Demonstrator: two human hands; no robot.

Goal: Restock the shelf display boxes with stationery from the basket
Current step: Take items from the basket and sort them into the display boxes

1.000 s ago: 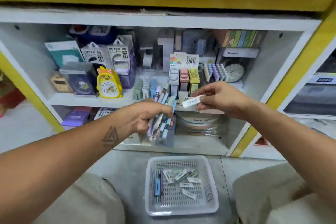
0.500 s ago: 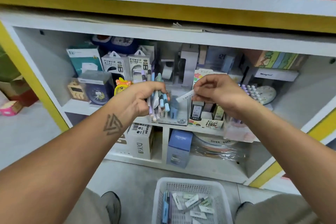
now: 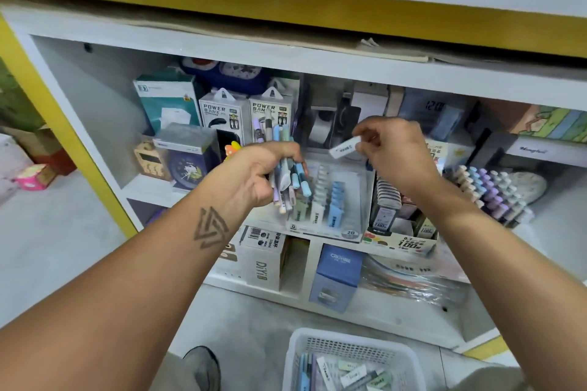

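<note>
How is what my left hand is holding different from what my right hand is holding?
The left hand grips a bundle of pastel pens, long and thin; the right hand pinches one small white eraser, short and blocky. The pens point mostly up and down; the eraser lies slantwise. Both are held in front of the shelf.

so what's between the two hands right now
In the head view, the left hand grips a bundle of pens, the right hand pinches a small white case; between them, only the shelf's display box behind.

Small white eraser [image 3: 345, 147], tilted, is pinched above the clear display box [image 3: 355, 187] holding upright white and blue packs. Pastel pen bundle [image 3: 287, 179] is gripped beside it. White basket [image 3: 409, 359] with pens and erasers is seen on floor.
</note>
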